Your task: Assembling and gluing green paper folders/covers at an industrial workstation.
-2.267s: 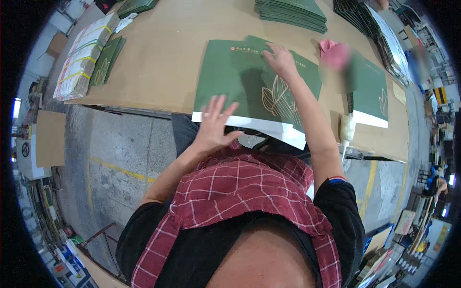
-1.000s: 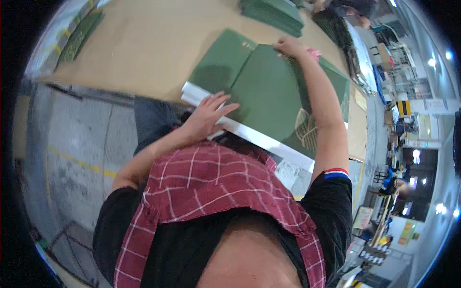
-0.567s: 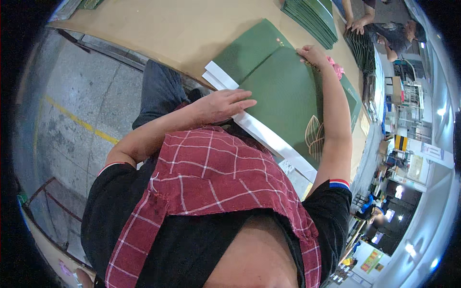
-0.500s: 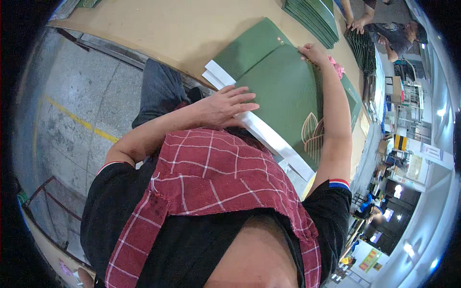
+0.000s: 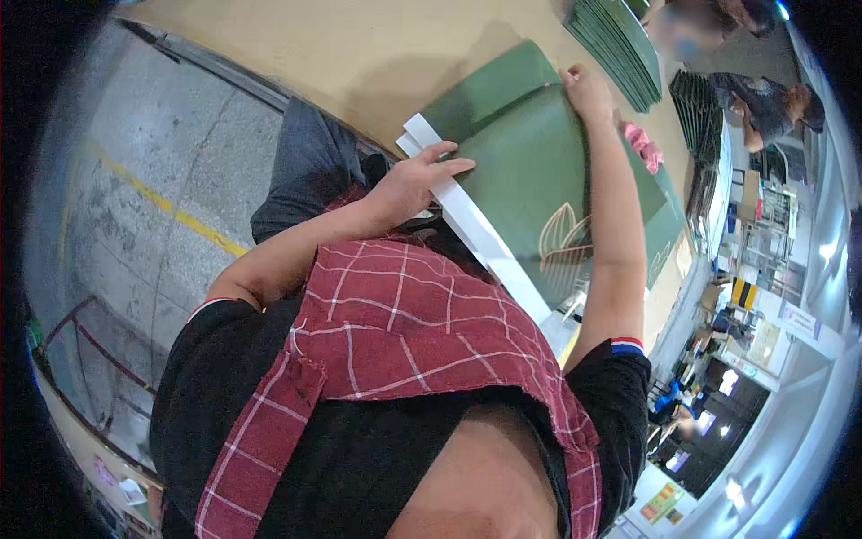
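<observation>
A large green paper bag (image 5: 516,166) with white edge strips and a pale leaf outline lies slanted across the near edge of the table. My left hand (image 5: 415,186) is at its near white edge, two fingers stretched over the top and the others curled or hidden by the paper; it appears to grip that edge. At the far side my right hand (image 5: 588,94) pinches the raised upper edge of the green paper, which bows up off the layer below. A crumpled pink cloth or ribbon (image 5: 643,146) lies beyond my right forearm, on more green paper.
Stacked green folded bags (image 5: 620,54) stand at the far right of the tan table (image 5: 359,45), with a darker stack (image 5: 696,117) past them. Other people (image 5: 763,103) are across the table. A yellow line (image 5: 171,211) crosses the floor at left.
My right hand has drawn the upper sheet's edge slightly up and away, and the sheet bows more. The left hand has slid back along the white edge, its fingers less spread.
</observation>
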A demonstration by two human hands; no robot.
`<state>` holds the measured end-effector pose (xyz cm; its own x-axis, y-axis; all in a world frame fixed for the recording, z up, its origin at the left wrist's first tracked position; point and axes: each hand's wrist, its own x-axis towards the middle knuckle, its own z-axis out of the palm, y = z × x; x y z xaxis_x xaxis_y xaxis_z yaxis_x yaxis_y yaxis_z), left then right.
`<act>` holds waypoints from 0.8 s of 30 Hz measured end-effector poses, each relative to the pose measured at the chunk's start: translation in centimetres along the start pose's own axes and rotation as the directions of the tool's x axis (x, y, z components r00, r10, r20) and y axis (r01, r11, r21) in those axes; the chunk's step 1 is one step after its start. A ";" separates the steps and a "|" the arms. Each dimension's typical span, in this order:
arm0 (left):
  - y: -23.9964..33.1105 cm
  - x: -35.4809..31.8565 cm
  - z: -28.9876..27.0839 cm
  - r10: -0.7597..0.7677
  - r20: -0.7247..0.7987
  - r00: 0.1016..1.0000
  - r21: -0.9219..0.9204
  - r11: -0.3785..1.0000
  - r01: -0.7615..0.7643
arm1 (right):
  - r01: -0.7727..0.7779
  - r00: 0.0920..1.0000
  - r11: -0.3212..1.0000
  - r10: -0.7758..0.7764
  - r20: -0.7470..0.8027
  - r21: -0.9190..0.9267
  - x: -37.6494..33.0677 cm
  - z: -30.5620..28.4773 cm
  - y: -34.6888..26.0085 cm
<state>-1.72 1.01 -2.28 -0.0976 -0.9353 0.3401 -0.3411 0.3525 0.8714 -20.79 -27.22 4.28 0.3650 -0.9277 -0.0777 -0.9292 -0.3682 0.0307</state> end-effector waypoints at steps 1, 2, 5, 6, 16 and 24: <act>-0.3 0.1 -0.2 -0.021 -0.064 0.998 -0.027 0.999 0.019 | 0.013 0.989 0.999 -0.008 -0.148 0.037 -0.5 0.2 -1.6; -0.4 0.1 -0.3 -0.042 -0.094 0.995 -0.041 0.998 0.038 | 0.258 0.918 0.963 -0.270 -0.289 -0.081 -1.0 1.2 -2.2; -1.3 -0.1 0.0 -0.044 -0.111 0.993 -0.077 0.996 0.036 | 0.780 0.607 0.625 -0.766 -0.211 -0.021 -3.9 1.4 -6.3; -1.2 -0.4 0.1 -0.058 -0.103 0.993 -0.100 0.994 0.047 | 0.785 0.618 0.614 -0.772 -0.151 0.074 -5.3 1.8 -7.5; 3.5 5.5 -1.3 -0.295 0.199 0.934 0.044 0.955 0.292 | 0.825 0.537 0.555 -0.711 -0.453 0.107 -7.4 4.1 -5.6; -2.3 4.3 5.7 -0.182 0.035 0.983 0.252 0.953 0.167 | 0.835 0.522 0.534 -0.691 -0.499 0.134 -8.8 6.8 -3.7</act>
<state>-6.71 -3.96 -4.85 -0.0669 -0.9843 0.1631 -0.5773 0.1715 0.7983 -21.00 -17.29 -1.98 0.8615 -0.2603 0.4359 -0.1991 -0.9630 -0.1817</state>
